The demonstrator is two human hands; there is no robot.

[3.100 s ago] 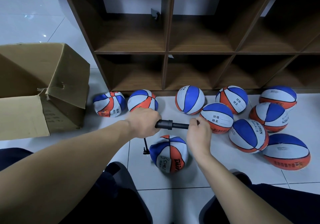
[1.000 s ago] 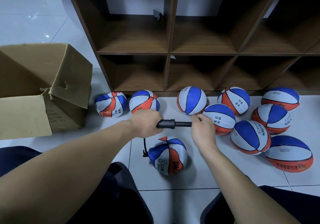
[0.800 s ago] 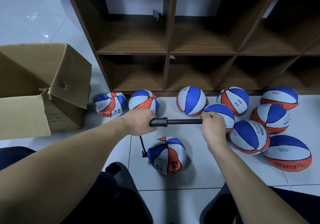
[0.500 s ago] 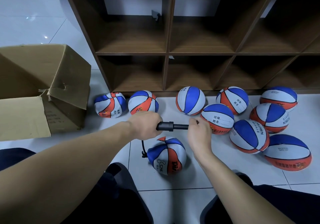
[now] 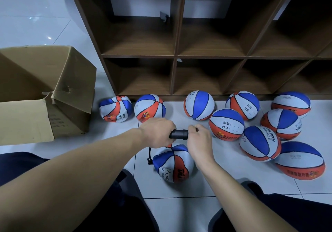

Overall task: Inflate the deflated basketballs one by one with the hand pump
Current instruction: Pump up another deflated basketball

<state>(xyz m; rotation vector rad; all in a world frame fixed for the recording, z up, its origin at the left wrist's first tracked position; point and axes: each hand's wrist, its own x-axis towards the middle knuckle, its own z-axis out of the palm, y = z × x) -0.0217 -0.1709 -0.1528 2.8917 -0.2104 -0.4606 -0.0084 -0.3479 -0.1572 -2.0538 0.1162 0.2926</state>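
While gripped, pump (image 5: 178,134) between hands

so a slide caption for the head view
Both hands compress a black hand pump hosed to a limp basketball on the floor.

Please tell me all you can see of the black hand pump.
The black plastic-looking hand pump lies level above the crumpled, half-flat blue, white and red basketball. The left hand grips its barrel; the right hand grips the handle end, pushed nearly in. A thin black hose drops to the ball's left side.
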